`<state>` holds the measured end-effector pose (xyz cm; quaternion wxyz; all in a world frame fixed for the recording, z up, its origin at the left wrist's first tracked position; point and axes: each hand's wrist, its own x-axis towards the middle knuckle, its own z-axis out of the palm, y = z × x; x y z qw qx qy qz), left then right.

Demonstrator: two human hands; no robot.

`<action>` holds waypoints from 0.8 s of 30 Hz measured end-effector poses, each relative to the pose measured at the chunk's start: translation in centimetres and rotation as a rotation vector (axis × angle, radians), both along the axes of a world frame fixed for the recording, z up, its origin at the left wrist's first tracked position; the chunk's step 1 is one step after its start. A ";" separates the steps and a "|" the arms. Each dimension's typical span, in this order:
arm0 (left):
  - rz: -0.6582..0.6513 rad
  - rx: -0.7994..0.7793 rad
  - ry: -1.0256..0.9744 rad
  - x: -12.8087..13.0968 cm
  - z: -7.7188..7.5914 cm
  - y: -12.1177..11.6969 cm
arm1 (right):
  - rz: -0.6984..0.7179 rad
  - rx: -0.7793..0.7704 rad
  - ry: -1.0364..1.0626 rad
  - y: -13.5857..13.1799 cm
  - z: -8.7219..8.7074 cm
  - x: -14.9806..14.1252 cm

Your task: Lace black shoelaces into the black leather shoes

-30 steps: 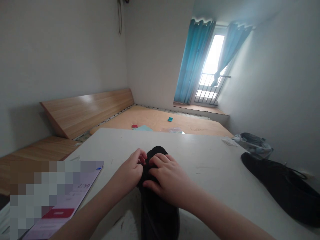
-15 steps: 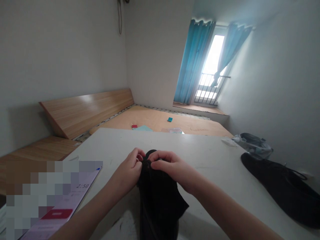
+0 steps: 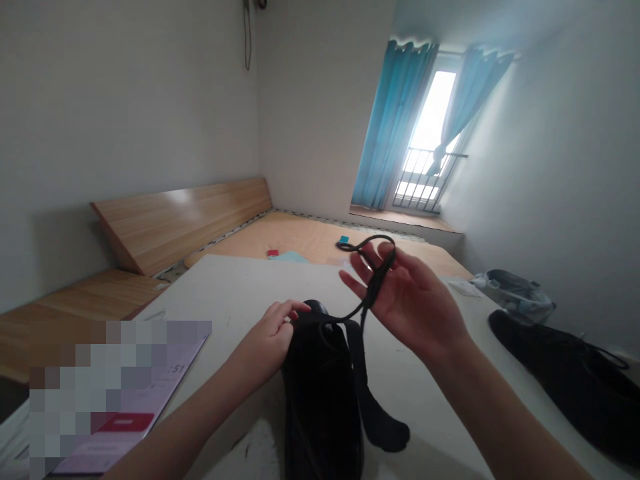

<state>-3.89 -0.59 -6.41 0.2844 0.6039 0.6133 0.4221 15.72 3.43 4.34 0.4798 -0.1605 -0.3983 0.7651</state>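
A black shoe [image 3: 320, 393] lies on the white table [image 3: 235, 293] in front of me, toe pointing away. My left hand [image 3: 267, 340] rests on its toe end, fingers curled against it. My right hand [image 3: 410, 300] is raised above the table with a black shoelace [image 3: 367, 267] looped over its spread fingers; the lace runs down to the shoe. The shoe's black tongue [image 3: 375, 413] flops out to the right.
A second black shoe [image 3: 570, 380] lies at the table's right edge, with a grey bag [image 3: 515, 293] behind it. A phone with a lit screen [image 3: 135, 407] sits at the left. Beyond the table are a bare wooden bed frame [image 3: 210, 220] and a window with blue curtains [image 3: 395, 127].
My right hand has risen from the shoe's toe and pulled the lace up and to the right. The tongue has fallen open. The left hand stays at the toe.
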 end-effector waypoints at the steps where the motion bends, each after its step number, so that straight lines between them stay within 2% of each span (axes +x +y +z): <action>1: -0.017 0.005 0.005 0.0 0.0 0.0 | -0.015 -0.046 0.011 -0.2 0.6 0.5; 4: -0.046 -0.006 0.022 0.0 0.3 0.0 | -0.108 -0.002 0.009 -0.7 2.2 2.4; 7: -0.060 -0.041 0.042 -0.1 0.4 -0.1 | -0.215 0.200 -0.032 -0.5 3.5 4.6; 9: -0.076 -0.057 0.053 -0.1 0.4 0.0 | -0.267 0.341 -0.171 0.3 3.9 5.9; 11: -0.089 -0.058 0.060 -0.2 0.3 0.1 | -0.242 0.446 -0.402 1.8 3.7 6.9; 14: -0.100 -0.045 0.070 -0.1 0.2 0.1 | -0.075 0.499 -0.857 4.5 2.2 7.7; 16: -0.112 -0.032 0.080 -0.1 0.3 0.0 | 0.101 0.490 -1.169 5.9 0.4 7.7; 18: -0.128 -0.018 0.093 -0.2 0.5 -0.2 | 0.275 0.485 -1.385 6.8 -1.3 7.4; 20: -0.143 0.006 0.107 -0.2 1.0 -0.6 | 0.335 0.511 -1.466 7.1 -2.6 6.8; 24: -0.184 0.103 0.134 0.0 2.0 -1.2 | 0.249 0.635 -1.458 5.8 -3.1 5.0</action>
